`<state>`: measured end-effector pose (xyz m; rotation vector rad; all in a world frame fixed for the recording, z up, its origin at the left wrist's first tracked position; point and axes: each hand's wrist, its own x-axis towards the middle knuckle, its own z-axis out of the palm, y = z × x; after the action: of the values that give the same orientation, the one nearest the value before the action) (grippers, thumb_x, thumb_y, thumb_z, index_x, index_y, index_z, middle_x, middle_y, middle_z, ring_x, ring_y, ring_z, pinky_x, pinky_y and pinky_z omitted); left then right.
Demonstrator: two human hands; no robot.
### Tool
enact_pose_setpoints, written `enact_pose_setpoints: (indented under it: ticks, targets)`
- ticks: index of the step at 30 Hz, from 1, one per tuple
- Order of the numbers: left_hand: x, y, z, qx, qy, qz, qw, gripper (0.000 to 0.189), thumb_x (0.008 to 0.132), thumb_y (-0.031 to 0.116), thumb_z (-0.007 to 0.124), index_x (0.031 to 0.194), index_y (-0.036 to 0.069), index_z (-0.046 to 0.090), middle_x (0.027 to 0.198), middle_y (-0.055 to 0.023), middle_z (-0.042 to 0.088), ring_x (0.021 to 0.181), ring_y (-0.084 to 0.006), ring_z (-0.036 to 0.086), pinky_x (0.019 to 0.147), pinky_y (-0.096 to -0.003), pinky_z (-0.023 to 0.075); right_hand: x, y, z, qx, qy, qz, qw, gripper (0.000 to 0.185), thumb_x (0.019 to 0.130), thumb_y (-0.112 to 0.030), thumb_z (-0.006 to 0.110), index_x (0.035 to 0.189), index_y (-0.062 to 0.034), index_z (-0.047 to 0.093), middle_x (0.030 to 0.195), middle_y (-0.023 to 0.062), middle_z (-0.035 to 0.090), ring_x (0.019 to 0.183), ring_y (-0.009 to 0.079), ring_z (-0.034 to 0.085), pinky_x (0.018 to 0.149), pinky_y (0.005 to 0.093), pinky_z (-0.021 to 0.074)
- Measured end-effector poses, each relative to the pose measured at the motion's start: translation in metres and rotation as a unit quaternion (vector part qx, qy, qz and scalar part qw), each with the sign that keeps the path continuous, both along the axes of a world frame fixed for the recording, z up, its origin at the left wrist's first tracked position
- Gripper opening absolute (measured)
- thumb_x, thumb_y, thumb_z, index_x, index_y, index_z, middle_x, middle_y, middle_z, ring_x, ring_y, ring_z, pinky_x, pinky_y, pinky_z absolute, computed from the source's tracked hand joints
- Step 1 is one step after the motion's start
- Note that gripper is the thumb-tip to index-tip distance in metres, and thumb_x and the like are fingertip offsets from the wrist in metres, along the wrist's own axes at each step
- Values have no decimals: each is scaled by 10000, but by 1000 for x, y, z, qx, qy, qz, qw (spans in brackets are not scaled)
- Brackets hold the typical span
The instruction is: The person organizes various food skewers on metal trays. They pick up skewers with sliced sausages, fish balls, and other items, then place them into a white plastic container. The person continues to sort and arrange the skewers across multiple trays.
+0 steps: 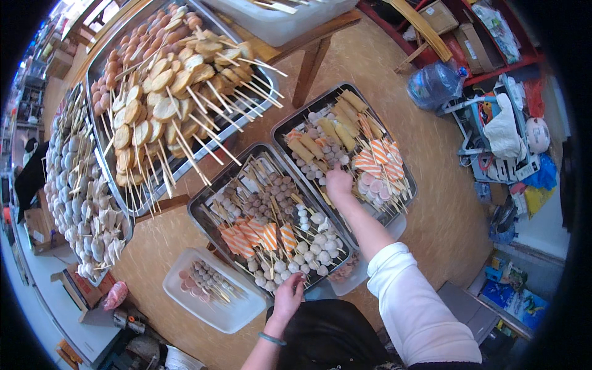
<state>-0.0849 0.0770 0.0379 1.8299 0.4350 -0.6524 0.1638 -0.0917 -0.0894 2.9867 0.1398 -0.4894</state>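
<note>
My right hand [339,181] reaches over the right-hand metal tray [413,182]. Its fingertips meet a cluster of grey meatball skewers [334,152]; whether they grip one is hidden. Around it lie yellow-brown roll skewers [343,134], orange-and-white striped skewers [380,159] and pink sliced-sausage skewers [373,186]. At the near edge of the left-hand metal tray [196,203], my left hand [290,293] has its fingers curled beside white ball skewers [282,267]; any hold is unclear. That tray also carries brown meatball skewers [273,196] and striped skewers [252,233].
Left of the trays is a translucent plastic tub [222,319] with several skewers. A large metal tray [273,90] of browned slice skewers [162,99] stands on a wooden table at upper left. A water jug [434,85] and a blue-framed cart [471,111] stand to the right.
</note>
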Motion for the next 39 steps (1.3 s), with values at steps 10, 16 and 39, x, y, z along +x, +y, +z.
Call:
enact_pose_setpoints:
  ticks: [10,16,39]
  targets:
    - [21,3,-12,-212,88,174,957,266,834,116,479,1069,-7,473,961,-107,585,917,-173,549,817,-276,411,-31,-19,69,304,3,-78,950,165,789,-145,436,832,3,494,691,216,555,689,398,541,608,443,429]
    - [82,-45,-22,-457,20,327,827,357,859,210,464,1151,17,394,1021,-125,560,1018,-201,488,898,-301,335,-135,8,133,416,162,9,895,201,819,-202,447,885,-23,512,766,209,553,755,377,535,622,440,415]
    - [30,-9,-14,-338,146,394,843,228,908,301,342,903,105,459,531,36,329,405,-45,245,369,-181,210,71,-72,6,159,-68,-141,975,376,635,-217,667,922,0,559,894,179,563,827,313,545,761,399,426]
